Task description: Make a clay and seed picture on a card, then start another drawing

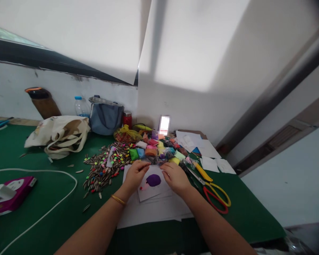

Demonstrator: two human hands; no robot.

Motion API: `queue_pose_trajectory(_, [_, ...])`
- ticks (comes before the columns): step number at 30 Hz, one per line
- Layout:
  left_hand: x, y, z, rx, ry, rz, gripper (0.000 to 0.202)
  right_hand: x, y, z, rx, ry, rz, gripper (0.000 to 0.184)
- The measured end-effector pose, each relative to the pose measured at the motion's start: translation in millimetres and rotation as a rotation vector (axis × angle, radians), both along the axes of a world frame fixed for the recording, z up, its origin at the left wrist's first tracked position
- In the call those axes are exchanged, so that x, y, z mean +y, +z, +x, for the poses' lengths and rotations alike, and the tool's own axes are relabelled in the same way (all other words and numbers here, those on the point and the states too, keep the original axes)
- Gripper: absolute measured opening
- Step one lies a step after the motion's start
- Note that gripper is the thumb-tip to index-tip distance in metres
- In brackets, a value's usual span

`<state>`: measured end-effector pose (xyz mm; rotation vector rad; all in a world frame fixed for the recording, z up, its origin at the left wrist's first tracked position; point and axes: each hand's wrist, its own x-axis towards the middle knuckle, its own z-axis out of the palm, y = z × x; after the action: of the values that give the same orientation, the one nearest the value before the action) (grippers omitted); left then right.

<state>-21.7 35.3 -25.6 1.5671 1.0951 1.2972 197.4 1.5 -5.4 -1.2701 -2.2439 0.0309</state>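
Note:
Both my hands rest on white paper sheets (154,209) on a green table (55,198). My left hand (135,174) has its fingers curled and pinched together at the far edge of a small white card (151,191). My right hand (175,177) is curled too, its fingertips close to the left hand's. What the fingers pinch is too small to make out. A purple clay blob (153,180) with a pink bit beside it lies on the card between my hands. Just beyond my fingers sit several small bags of coloured clay (151,150).
Sunflower seeds and coloured beads (106,168) are heaped to the left. Yellow and red scissors (215,193) lie at the right, near loose paper squares (210,159). A cloth tote (58,136), grey bag (106,117), bottle, white cable (55,202) and pink box (10,194) sit further left.

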Motion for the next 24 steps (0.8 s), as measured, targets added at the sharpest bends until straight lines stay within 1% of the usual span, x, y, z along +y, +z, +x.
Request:
queue_pose_trajectory(2, [-1.1,0.5,0.3,0.060,-0.019,0.083,0.023,-6.7,4.9,-8.0,0.090,0.003,0.026,0.023])
queue_pose_trajectory(3, [-1.9,0.1,1.0,0.066,-0.028,0.088,0.026,-8.9,4.6,-11.9,0.128,0.003,0.033,0.023])
queue_pose_trajectory(6, [-5.6,-0.9,4.7,-0.041,-0.069,-0.026,0.033,-11.4,-4.6,-20.7,0.234,0.002,0.056,0.024])
queue_pose_trajectory(8, [-8.4,-0.2,7.3,-0.110,-0.108,-0.109,0.031,-11.7,-12.7,-23.1,0.293,0.011,0.080,0.025])
queue_pose_trajectory(10, [-10.7,1.8,9.0,-0.107,-0.131,-0.156,0.025,-12.8,-18.4,-23.3,0.333,0.031,0.110,0.027])
queue_pose_trajectory(13, [-13.0,5.1,9.2,-0.031,-0.122,-0.181,0.031,-16.2,-21.4,-22.7,0.357,0.051,0.146,0.026])
queue_pose_trajectory(16, [-14.9,7.7,8.8,0.009,-0.112,-0.186,0.038,-18.8,-20.4,-23.1,0.346,0.052,0.163,0.024])
queue_pose_trajectory(18, [-16.6,9.3,9.6,0.008,-0.119,-0.190,0.034,-19.3,-19.1,-23.9,0.326,0.057,0.161,0.022])
queue_pose_trajectory(21, [-19.5,11.3,12.8,-0.002,-0.168,-0.185,0.023,-19.1,-16.9,-25.3,0.307,0.069,0.156,0.022])
queue_pose_trajectory(24, [-21.6,11.6,15.7,0.005,-0.218,-0.184,0.024,-19.0,-15.1,-26.1,0.308,0.074,0.152,0.025])
